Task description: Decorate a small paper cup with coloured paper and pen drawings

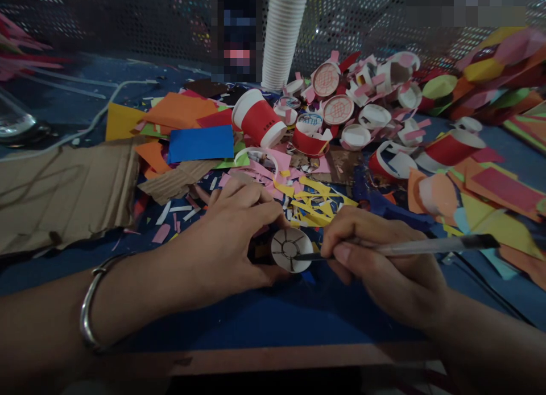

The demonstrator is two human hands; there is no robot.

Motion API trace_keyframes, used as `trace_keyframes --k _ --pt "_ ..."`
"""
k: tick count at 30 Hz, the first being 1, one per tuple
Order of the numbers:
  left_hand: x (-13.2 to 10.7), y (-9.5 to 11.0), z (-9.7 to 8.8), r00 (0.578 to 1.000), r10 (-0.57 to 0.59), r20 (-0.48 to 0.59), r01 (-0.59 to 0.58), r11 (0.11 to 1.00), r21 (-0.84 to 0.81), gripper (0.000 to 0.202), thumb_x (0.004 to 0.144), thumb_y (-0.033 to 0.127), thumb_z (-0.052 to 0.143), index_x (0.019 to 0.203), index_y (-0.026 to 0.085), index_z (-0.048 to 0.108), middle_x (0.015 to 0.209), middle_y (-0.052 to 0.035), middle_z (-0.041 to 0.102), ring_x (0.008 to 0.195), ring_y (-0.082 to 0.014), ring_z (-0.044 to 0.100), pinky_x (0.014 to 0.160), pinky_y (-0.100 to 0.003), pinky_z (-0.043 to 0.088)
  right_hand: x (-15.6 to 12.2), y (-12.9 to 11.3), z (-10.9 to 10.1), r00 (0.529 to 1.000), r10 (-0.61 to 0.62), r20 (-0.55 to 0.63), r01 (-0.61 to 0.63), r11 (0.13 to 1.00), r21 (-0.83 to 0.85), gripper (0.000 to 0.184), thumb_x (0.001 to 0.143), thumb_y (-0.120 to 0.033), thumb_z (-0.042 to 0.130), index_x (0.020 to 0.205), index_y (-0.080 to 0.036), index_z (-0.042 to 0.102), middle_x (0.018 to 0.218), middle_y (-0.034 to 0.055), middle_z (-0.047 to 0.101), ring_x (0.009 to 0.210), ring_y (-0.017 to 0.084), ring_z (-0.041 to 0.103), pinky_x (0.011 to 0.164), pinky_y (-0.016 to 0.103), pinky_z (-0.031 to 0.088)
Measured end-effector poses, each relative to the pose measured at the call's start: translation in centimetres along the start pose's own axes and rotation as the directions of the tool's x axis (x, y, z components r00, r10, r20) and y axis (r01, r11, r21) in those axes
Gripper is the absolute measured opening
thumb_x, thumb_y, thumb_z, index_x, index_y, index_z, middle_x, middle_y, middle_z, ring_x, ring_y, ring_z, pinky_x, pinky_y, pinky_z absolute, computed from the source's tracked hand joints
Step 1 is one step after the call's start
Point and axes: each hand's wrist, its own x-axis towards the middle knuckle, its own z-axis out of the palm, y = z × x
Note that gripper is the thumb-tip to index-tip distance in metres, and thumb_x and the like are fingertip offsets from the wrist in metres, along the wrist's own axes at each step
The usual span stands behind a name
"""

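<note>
A small paper cup base [279, 260] faces up near the table's front, marked with a dark inner circle and several spokes. My left hand [239, 235] curls around its left side, thumb below and fingers above, gripping it. In my right hand [375, 258] is a pen [430, 245] with a clear barrel and black end. The pen's dark tip touches or nearly touches the drawn lines on the round face. How far the cup reaches down is hidden. Yellow paper strips [313, 204] lie just behind both hands.
Red and white paper cups [260, 119] and cut cup bottoms [336, 109] are heaped at the back. Corrugated cardboard [68, 190] lies left, near a blue paper sheet [201, 143]. A stack of white cups [285, 36] stands behind. Coloured paper [503, 190] covers the right.
</note>
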Motion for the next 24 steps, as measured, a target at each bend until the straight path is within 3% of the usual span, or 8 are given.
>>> trace_keyframes --k 24 --pt "-0.17 -0.24 0.41 0.998 0.047 -0.044 -0.046 0.999 0.019 0.035 0.075 0.046 0.084 0.098 0.023 0.072 0.108 -0.0065 0.060 0.113 -0.0317 0.050 0.095 -0.046 0.045 0.17 0.42 0.34 0.999 -0.033 0.007 0.033 0.999 -0.009 0.024 0.094 -0.003 0.048 0.089 -0.023 0.061 0.080 -0.0058 0.064 0.061 0.007 0.057 0.058 0.024 0.045"
